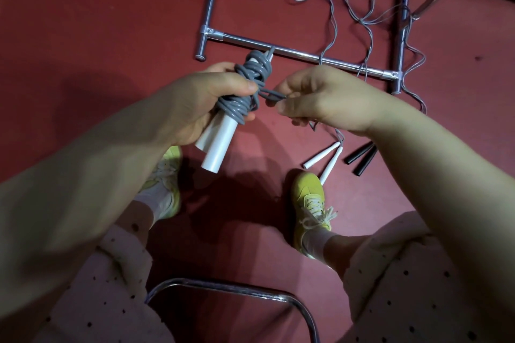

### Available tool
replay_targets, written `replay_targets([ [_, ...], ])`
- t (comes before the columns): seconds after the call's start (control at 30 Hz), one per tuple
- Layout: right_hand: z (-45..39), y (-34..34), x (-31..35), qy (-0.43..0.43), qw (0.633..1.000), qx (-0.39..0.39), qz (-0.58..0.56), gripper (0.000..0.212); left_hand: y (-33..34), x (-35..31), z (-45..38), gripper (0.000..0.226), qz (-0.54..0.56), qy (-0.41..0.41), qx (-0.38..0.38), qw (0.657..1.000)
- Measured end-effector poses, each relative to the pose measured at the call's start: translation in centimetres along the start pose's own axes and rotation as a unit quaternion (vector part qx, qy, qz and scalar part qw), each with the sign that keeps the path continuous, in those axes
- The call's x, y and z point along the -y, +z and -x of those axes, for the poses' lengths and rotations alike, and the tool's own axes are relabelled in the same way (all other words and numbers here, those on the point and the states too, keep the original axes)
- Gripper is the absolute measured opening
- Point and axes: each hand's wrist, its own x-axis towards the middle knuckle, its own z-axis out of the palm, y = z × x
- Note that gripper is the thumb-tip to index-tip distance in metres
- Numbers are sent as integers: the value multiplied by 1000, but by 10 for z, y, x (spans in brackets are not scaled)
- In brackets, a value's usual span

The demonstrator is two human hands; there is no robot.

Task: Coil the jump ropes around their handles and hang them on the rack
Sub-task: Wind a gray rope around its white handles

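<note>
Your left hand (206, 97) grips the coiled handles (220, 145); your right hand (315, 97) pinches the rope (252, 75) end. Nothing visibly hangs on the rack (292, 53); two ropes remain on the floor.

no text, no labels — no numbers legible

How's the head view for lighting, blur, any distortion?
Head view: dim, dark shadow on the carpet between the shoes; glare on the rack bars; forearms blurred at the edges; wide-angle bending; left hand, right hand and rope sharp.
</note>
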Motion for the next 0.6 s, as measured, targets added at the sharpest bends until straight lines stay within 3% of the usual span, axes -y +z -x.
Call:
replay_targets([
  [0.17,1,-2,4,-7,1000,-29,-8,4,-4,3,-2,39,-14,40,17,999],
  [0.27,0,-3,2,-19,998,-50,-46,16,-2,4,-3,54,-81,71,-19,994],
  [0.43,-4,10,2,-21,991,-45,-125,30,0,9,-2,49,-239,126,-83,959],
  [0.6,-8,15,3,-36,977,-64,-201,19,7,8,4,38,-253,131,-78,956],
])
